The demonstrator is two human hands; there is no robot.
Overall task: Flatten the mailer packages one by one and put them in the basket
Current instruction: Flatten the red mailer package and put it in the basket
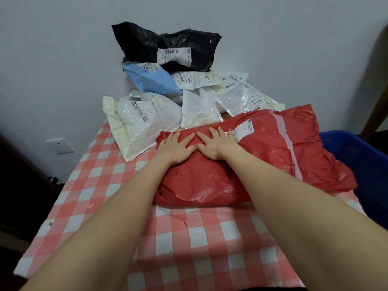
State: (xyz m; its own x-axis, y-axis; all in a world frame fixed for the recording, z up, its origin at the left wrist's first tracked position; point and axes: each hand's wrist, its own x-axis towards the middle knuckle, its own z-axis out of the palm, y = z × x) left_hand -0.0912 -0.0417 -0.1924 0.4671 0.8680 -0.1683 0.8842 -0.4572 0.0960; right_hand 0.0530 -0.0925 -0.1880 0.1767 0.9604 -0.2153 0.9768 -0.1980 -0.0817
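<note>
The red mailer (pixel 247 164) lies on the bench (pixel 189 238) in front of me, just beside the blue basket (pixel 371 164). My left hand (pixel 175 147) and right hand (pixel 214 146) lie flat on top of it. My fingers (pixel 211 133) are straight, pressing down and holding nothing. It looks puffy, soft and light. The shiny plastic may be slippery, so I would lift it by both ends.

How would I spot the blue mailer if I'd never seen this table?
Find the heap of packages at the far end of the checked table, against the wall. Directly under the black mailer on top lies the blue mailer: the only pale blue one among white neighbours.
</note>
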